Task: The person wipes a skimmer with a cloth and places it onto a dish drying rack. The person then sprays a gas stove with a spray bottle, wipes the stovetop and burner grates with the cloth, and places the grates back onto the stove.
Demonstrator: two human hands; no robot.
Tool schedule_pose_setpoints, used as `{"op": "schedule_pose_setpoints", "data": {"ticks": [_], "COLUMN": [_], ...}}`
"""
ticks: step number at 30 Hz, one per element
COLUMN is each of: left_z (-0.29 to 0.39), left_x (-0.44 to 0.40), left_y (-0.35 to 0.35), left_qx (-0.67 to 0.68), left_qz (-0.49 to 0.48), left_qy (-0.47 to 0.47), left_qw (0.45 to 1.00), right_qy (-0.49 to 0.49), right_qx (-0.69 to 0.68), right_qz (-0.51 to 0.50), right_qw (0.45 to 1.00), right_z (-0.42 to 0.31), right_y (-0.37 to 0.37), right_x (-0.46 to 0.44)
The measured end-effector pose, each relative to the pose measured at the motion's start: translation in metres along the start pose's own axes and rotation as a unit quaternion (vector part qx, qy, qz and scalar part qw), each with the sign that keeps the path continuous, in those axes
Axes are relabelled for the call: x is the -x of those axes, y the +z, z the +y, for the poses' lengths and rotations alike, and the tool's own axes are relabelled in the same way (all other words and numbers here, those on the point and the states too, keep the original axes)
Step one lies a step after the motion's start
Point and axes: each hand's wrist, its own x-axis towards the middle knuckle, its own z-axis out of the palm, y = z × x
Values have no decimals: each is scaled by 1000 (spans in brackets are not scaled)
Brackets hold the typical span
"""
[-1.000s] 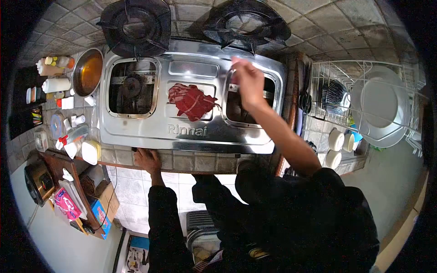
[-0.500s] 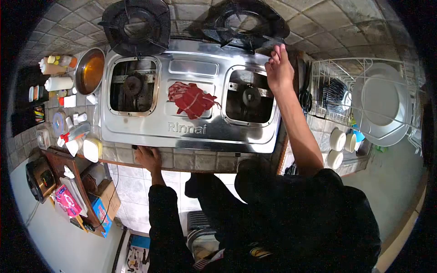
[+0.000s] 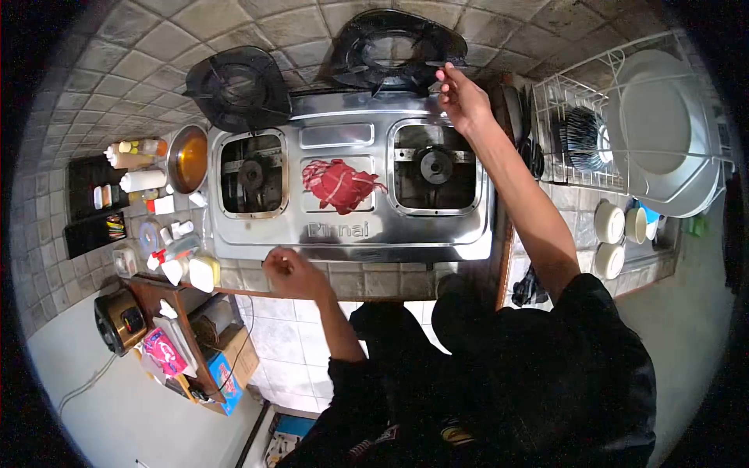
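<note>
A silver two-burner stove (image 3: 257, 248) lies in the middle, with a crumpled red cloth (image 3: 341, 186) between its square burner openings. Raised at the back right, my right hand (image 3: 460, 92) has its bent fingers at the right end of a black pan support (image 3: 367, 37) and appears to grip it. My left hand (image 3: 295, 273), slightly blurred, is over the stove's front edge with loosely curled fingers and nothing visible between them. A second black pan support (image 3: 238, 87) leans on the tiled wall behind the left burner.
At the left stand a pan of amber liquid (image 3: 190, 160), a white bottle (image 3: 143, 181) and several small containers. A wire dish rack (image 3: 573, 175) with white plates (image 3: 655, 117) is at the right, beside cups (image 3: 608, 222). A rice cooker (image 3: 117, 320) is at the lower left.
The view has shifted. My right hand swung rightward from over the right burner, then came to the right pan support's end. My left hand has left the counter edge and moved right.
</note>
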Motion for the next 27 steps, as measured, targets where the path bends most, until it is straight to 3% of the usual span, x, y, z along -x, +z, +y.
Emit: {"op": "schedule_pose_setpoints", "data": {"ticks": [4, 6, 8, 10, 12, 13, 15, 19, 21, 27], "left_z": [20, 57, 107, 150, 165, 166, 161, 157, 164, 167], "left_x": [-14, -16, -19, -30, -38, -42, -49, -43, -35, -29], "left_y": [41, 62, 84, 113, 168, 190, 226, 253, 258, 263], "left_qx": [63, 196, 230, 204, 201, 202, 266, 315, 320, 315], "left_qz": [35, -101, -287, -419, -458, -456, -511, -462, -365, -340], "left_qy": [28, 75, 78, 18, -104, -104, -333, -362, -342, -311], "left_qw": [997, 973, 927, 885, 860, 860, 747, 746, 805, 830], "right_qy": [-4, -4, 1, -19, -28, -37, -44, -56, -61, -68], "right_qx": [-11, 5, -4, 21, 9, -4, -3, 4, 7, 10], "right_qz": [15, 14, 19, 30, 40, 52, 43, 29, 24, -4], "right_qw": [1000, 1000, 1000, 999, 999, 998, 998, 998, 998, 998], "right_z": [-3, 0, 1, -2, 1, 2, 5, 7, 6, 6], "right_y": [6, 4, 3, 9, 11, 12, 10, 9, 8, 11], "right_x": [-2, -3, 0, 5, 4, 3, -1, -4, -4, -1]}}
